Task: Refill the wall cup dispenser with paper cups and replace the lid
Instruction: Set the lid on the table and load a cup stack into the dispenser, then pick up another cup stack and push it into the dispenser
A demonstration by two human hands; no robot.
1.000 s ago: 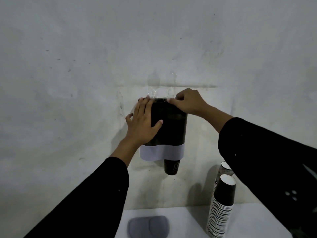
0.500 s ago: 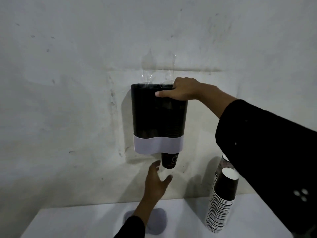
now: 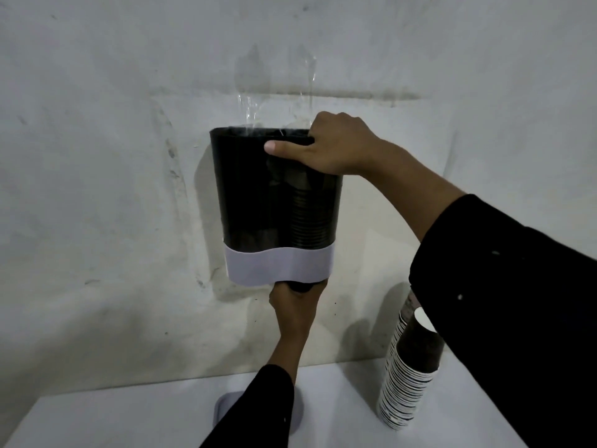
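Note:
A dark, see-through cup dispenser (image 3: 258,195) with a pale band around its bottom hangs on the wall, open at the top. My right hand (image 3: 329,147) grips its upper right rim, thumb across the front. Below the band, my left hand (image 3: 295,305) is wrapped around the dark paper cup (image 3: 302,287) that sticks out of the bottom; the hand hides most of that cup. A stack of cups shows through the dispenser's right side. The grey lid (image 3: 298,415) lies flat on the white table, largely behind my left sleeve.
Two tall stacks of dark paper cups (image 3: 410,376) stand on the white table (image 3: 129,418) at the right, partly behind my right sleeve. The grey wall (image 3: 113,156) rises directly behind the table's far edge.
My left hand left the dispenser's upper front, dropped below it, then rose and closed around the cup at the bottom. My right hand stayed at the top rim. The view moved closer.

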